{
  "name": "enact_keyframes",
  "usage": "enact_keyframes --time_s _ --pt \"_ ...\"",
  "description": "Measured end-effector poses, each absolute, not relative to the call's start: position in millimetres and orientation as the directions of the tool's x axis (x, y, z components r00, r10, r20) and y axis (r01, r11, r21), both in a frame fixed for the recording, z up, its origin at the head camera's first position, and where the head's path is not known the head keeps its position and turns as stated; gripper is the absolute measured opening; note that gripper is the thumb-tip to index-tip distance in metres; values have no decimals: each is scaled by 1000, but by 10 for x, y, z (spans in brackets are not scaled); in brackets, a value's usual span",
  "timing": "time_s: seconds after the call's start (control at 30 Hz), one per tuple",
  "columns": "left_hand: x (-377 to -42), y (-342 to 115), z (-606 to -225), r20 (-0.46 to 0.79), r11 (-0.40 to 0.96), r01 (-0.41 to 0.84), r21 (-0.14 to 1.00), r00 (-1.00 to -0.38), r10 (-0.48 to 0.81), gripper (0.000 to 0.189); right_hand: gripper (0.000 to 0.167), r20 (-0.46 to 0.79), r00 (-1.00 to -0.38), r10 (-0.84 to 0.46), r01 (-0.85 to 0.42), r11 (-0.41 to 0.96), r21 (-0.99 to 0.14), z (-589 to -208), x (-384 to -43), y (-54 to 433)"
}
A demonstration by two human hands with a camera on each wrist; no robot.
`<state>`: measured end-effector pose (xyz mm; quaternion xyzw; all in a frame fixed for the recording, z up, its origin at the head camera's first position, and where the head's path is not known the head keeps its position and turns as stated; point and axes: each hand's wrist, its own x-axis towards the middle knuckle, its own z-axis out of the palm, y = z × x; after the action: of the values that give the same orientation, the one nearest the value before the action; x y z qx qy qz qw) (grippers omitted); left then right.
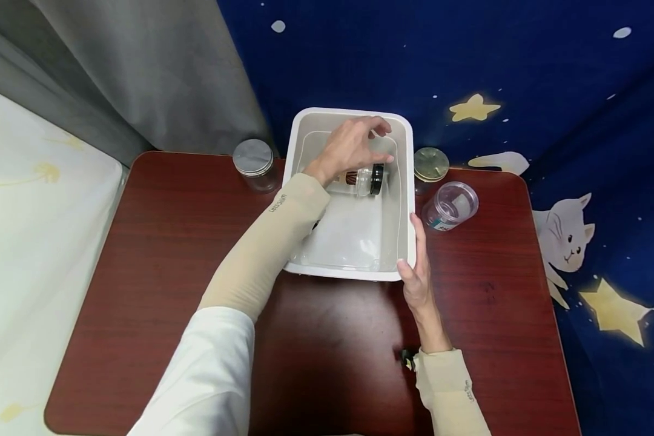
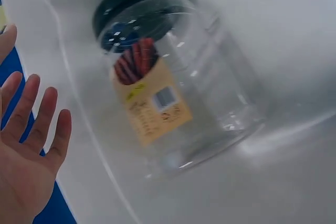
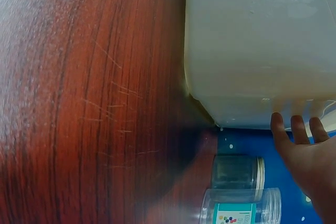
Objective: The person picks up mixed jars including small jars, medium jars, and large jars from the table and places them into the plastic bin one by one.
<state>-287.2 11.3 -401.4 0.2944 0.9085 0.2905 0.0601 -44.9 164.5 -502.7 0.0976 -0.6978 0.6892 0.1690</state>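
Observation:
A deep white plastic bin [image 1: 354,275] sits on the table. Inside it, a clear jar [image 1: 364,181] with a black lid lies on its side; the left wrist view shows a tan label on this jar [image 2: 205,87]. My left hand [image 1: 349,145] reaches into the bin above the jar, its fingers spread and holding nothing. In the left wrist view that hand [image 2: 26,166] is apart from the jar. My right hand [image 1: 418,272] grips the bin's front right rim, thumb over the edge and fingers along the outer wall.
A silver-lidded jar [image 1: 253,158] stands left of the bin. To its right are a gold-lidded jar [image 1: 430,165] and a clear jar [image 1: 451,206] with a teal label. The dark red table [image 1: 158,272] meets a blue curtain [image 1: 360,54] behind.

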Motion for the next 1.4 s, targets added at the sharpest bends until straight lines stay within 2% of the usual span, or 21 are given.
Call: enact_keyframes --time_s 0.3,0.87,1.17,1.4 --pt "-2803 82 -3728 129 549 457 700 -837 532 73 84 378 -920 104 -379 14 -925 -5021 -437 1646" --pt "-2724 -150 -3456 222 497 467 731 -852 475 65 82 377 -924 67 -377 13 -926 -5020 -498 1638" --pt "-2646 -288 -3260 333 457 531 713 -831 446 61 81 381 -923 51 -381 26 -924 -5020 -516 1636" --pt "-2633 -232 -3156 350 432 560 707 -808 473 57 80 384 -919 92 -384 21 -923 -5020 -445 1700"
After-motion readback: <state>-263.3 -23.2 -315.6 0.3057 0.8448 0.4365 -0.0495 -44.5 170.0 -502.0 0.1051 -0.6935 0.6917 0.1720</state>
